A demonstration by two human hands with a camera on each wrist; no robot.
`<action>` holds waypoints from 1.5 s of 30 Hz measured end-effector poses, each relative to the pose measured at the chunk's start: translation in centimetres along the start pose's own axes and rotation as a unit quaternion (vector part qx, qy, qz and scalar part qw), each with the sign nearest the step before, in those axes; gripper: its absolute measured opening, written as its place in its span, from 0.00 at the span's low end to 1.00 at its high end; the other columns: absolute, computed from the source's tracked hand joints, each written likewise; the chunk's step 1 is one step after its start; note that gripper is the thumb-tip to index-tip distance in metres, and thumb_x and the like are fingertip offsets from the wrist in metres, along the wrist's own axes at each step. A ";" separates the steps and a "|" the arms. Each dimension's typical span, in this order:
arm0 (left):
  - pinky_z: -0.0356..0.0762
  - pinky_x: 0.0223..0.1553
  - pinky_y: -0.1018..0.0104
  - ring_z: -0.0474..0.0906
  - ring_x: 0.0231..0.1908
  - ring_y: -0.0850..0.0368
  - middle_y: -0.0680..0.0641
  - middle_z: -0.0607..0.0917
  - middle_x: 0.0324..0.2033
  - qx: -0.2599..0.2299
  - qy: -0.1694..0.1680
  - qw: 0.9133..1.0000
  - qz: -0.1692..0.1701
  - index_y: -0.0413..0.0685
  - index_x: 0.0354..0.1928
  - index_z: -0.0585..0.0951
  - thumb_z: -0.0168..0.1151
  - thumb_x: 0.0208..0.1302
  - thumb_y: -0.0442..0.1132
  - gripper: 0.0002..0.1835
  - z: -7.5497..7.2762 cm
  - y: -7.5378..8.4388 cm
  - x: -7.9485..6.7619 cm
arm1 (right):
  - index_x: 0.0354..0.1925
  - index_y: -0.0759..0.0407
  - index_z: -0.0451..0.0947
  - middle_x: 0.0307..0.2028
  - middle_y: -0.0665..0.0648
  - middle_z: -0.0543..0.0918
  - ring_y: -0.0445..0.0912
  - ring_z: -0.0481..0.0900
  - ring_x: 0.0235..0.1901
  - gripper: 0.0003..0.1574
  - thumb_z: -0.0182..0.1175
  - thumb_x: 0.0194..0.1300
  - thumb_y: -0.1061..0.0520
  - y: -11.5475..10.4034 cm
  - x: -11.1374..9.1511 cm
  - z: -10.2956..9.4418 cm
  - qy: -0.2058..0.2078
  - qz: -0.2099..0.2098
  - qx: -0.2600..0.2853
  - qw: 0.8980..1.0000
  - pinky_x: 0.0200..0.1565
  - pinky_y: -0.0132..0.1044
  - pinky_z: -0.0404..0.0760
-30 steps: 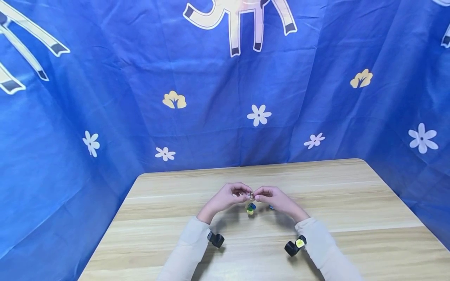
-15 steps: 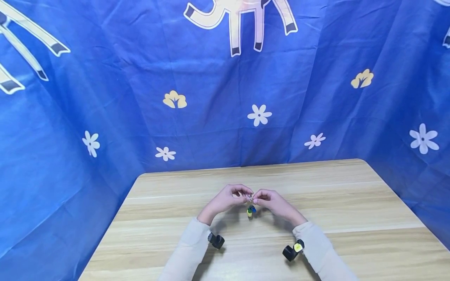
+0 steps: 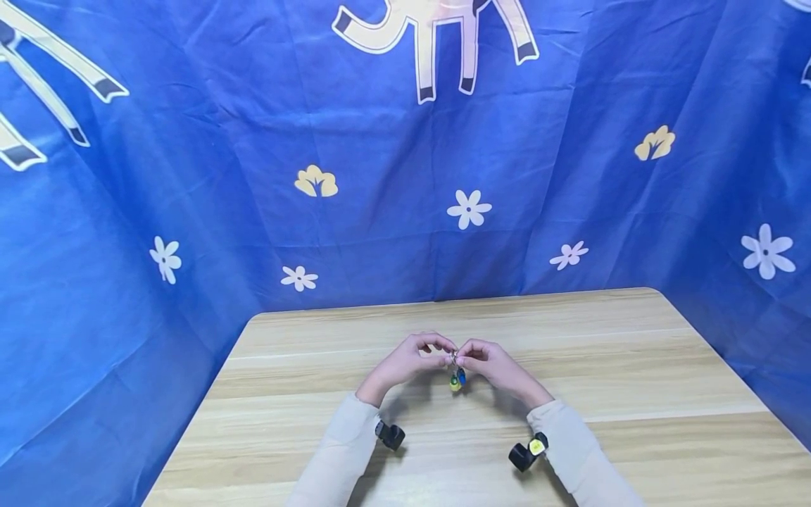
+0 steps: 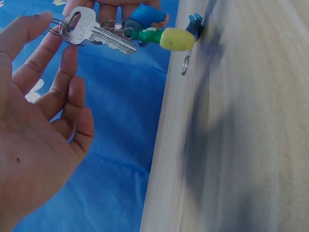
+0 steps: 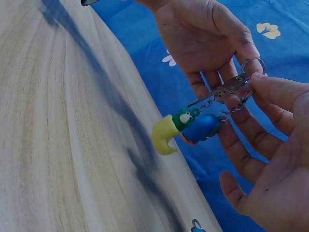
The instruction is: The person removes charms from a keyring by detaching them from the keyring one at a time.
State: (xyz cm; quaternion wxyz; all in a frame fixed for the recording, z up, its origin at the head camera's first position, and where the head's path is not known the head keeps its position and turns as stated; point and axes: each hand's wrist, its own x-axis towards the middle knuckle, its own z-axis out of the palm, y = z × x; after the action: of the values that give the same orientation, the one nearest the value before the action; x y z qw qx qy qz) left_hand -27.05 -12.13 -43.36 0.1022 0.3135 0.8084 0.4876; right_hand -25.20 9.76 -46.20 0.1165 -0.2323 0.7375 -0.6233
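Observation:
Both hands meet over the table, holding a key ring (image 5: 253, 67) with a silver key (image 4: 82, 28) on it. My left hand (image 3: 408, 362) pinches the ring between thumb and index finger. My right hand (image 3: 494, 362) pinches the ring's near side, where short chains attach. From those chains dangle a green-and-yellow figure charm (image 5: 167, 131) and a blue charm (image 5: 203, 127). Beyond them, in the left wrist view, another small blue charm (image 4: 195, 25) lies on the table with its own chain and ring (image 4: 185, 65). The right hand hides it in the head view.
The light wooden table (image 3: 304, 436) spreads around both forearms. A blue curtain (image 3: 380, 232) printed with flowers and animals rises behind and beside it. Each wrist carries a black camera, like the left one (image 3: 393, 435).
The right hand has shifted slightly left and down, covering the small blue charm on the table in the head view. The hanging charms have swung and turned beneath the ring.

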 end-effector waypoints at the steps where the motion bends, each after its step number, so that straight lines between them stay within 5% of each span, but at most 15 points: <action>1: 0.66 0.48 0.62 0.74 0.47 0.54 0.46 0.85 0.45 -0.002 0.000 1.000 -0.002 0.48 0.48 0.83 0.64 0.62 0.40 0.13 0.0 0.0 0.0 | 0.43 0.69 0.76 0.42 0.63 0.83 0.38 0.80 0.42 0.15 0.58 0.68 0.55 0.0 0.0 0.0 0.003 0.001 0.001 1.000 0.50 0.30 0.76; 12: 0.77 0.44 0.69 0.79 0.39 0.63 0.41 0.85 0.38 -0.067 -0.027 0.997 -0.039 0.41 0.50 0.80 0.63 0.62 0.36 0.15 0.3 0.0 0.1 | 0.42 0.68 0.74 0.30 0.49 0.80 0.38 0.76 0.26 0.15 0.61 0.66 0.56 -0.6 -0.1 -0.1 0.018 0.029 0.005 0.999 0.32 0.30 0.77; 22: 0.76 0.46 0.71 0.79 0.39 0.64 0.31 0.82 0.43 -0.116 -0.039 0.992 -0.022 0.33 0.56 0.72 0.59 0.60 0.28 0.21 0.3 -0.1 0.1 | 0.53 0.70 0.71 0.35 0.49 0.82 0.47 0.81 0.35 0.21 0.59 0.65 0.59 -0.7 0.0 -0.2 0.039 0.034 0.019 0.998 0.36 0.30 0.79; 29: 0.76 0.48 0.69 0.78 0.41 0.59 0.32 0.82 0.46 -0.096 -0.037 0.994 -0.026 0.34 0.55 0.74 0.60 0.58 0.27 0.21 0.3 0.3 -0.2 | 0.51 0.71 0.75 0.34 0.52 0.83 0.42 0.79 0.31 0.20 0.59 0.66 0.58 -0.9 0.0 -0.2 0.053 0.039 0.011 0.998 0.33 0.29 0.77; 36: 0.77 0.45 0.69 0.78 0.38 0.60 0.35 0.83 0.41 -0.079 -0.026 0.996 -0.029 0.34 0.50 0.78 0.62 0.57 0.29 0.17 0.4 2.7 -1.0 | 0.47 0.73 0.75 0.30 0.55 0.79 0.41 0.77 0.29 0.18 0.58 0.67 0.58 -0.6 -0.2 0.0 0.062 0.041 0.014 0.997 0.31 0.28 0.76; 41: 0.79 0.41 0.70 0.79 0.36 0.60 0.36 0.84 0.40 -0.084 -0.016 0.995 -0.044 0.36 0.50 0.78 0.62 0.59 0.30 0.16 0.8 0.8 -0.6 | 0.45 0.73 0.74 0.28 0.50 0.79 0.41 0.77 0.27 0.18 0.57 0.67 0.57 -0.6 -0.3 0.1 0.061 0.043 0.033 0.997 0.30 0.29 0.77; 45: 0.83 0.43 0.59 0.82 0.36 0.58 0.37 0.85 0.40 -0.099 -0.020 0.994 -0.049 0.37 0.51 0.79 0.64 0.58 0.32 0.17 0.9 -0.2 -0.4 | 0.44 0.71 0.74 0.28 0.49 0.79 0.41 0.77 0.27 0.16 0.56 0.67 0.57 -0.8 -0.4 0.2 0.067 0.048 0.046 0.996 0.30 0.29 0.78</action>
State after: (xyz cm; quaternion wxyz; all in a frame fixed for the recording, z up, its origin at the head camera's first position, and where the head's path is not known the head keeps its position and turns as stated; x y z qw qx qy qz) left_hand -26.43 -11.78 -44.06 0.1723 0.2714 0.7684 0.5534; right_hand -24.60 9.69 -45.52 0.1073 -0.1491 0.7242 -0.6647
